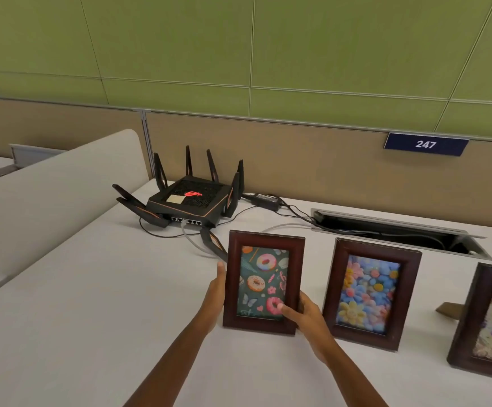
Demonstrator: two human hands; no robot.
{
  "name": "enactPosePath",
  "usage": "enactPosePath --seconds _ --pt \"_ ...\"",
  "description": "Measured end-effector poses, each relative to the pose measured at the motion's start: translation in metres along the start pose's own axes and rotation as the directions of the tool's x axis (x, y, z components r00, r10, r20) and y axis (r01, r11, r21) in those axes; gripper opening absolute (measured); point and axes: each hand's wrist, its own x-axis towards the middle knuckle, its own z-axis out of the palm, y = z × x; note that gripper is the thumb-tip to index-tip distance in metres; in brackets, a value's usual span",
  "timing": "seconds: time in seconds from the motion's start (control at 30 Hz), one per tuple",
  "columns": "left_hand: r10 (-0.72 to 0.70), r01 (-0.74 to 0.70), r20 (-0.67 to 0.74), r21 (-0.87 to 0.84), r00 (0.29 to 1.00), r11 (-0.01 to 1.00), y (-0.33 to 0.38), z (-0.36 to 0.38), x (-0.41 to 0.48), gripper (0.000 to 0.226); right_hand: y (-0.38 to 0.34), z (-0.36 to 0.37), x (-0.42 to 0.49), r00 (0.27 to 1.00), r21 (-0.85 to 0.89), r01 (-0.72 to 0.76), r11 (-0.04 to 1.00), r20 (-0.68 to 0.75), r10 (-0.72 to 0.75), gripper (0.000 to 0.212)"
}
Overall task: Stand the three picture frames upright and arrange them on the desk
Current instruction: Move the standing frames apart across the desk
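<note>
Three frames upright on white desk [92, 318]; balloon frame [485, 324] cut off at right edge | left hand [216, 292] and right hand [305, 317] grip doughnut frame [263, 284] by its sides; flower frame [372, 293] just right | black router [191, 199] and cables behind; open cable hatch [400, 230] far right; green wall panels

Three frames stand in a row on the desk [92, 318]: doughnut frame [263, 283] leftmost, flower frame [371, 292] beside it, balloon frame [488, 327] rightmost, seemingly propped; router [189, 201] behind
</note>
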Motion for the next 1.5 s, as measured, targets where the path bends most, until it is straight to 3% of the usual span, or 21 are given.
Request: enactPosePath --seconds 0.13,0.4,0.53,0.83,1.13,1.2,1.33,1.5 --pt "-0.037 0.041 0.071 -0.06 0.997 0.997 0.004 -0.003 0.006 0.064 0.002 0.002 0.004 0.998 0.127 -0.038 0.991 -0.037 0.043 0.028" --pt "0.013 0.004 0.166 -0.104 0.986 0.995 0.009 -0.007 0.015 0.054 -0.006 0.009 0.014 0.992 0.216 -0.084 0.973 -0.072 0.102 0.021" --pt "0.009 0.012 0.195 -0.108 0.981 0.994 0.008 -0.016 0.024 0.054 -0.014 0.014 0.018 0.993 0.253 -0.094 0.963 -0.041 0.108 0.026" --pt "0.113 -0.09 0.178 -0.131 0.978 0.987 0.03 -0.055 0.029 0.054 -0.045 0.05 0.029 0.999 0.234 0.012 0.972 -0.035 -0.004 0.026" --pt "0.277 -0.274 -0.059 0.049 0.959 0.96 0.039 -0.121 0.033 0.06 -0.082 0.121 0.078 0.995 0.272 0.08 0.959 0.04 -0.094 0.03" --pt "0.325 -0.307 -0.12 0.147 0.938 0.94 0.027 -0.137 0.034 0.049 -0.087 0.139 0.092 0.993 0.269 0.079 0.96 0.065 -0.1 0.029" --pt "0.413 -0.314 -0.253 0.355 0.875 0.881 0.006 -0.174 0.04 0.031 -0.09 0.175 0.124 0.988 0.236 0.025 0.972 0.144 -0.06 0.033" --pt "0.403 -0.229 -0.4 0.415 0.823 0.881 -0.011 -0.219 0.052 0.033 -0.085 0.22 0.16 0.971 0.232 -0.058 0.971 0.241 0.0 0.036"
